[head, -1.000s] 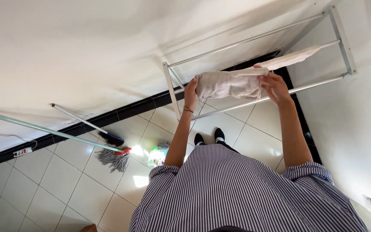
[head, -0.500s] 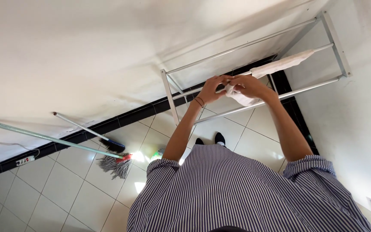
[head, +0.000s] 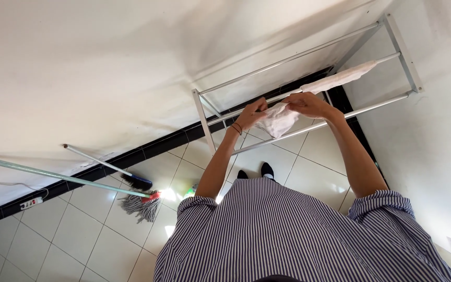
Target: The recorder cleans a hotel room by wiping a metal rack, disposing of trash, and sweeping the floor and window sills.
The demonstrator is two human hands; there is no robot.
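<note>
hands both at the drying rack (head: pixel 392 36): left hand (head: pixel 253 112) and right hand (head: pixel 309 104) pinch a bunched white cloth (head: pixel 277 121) at the middle rail. not spread out yet; another cloth (head: pixel 340 78) already hangs further along.

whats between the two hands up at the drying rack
In the head view, a crumpled white cloth sits between the left hand and the right hand, gripped by both, in front of the metal drying rack.
</note>
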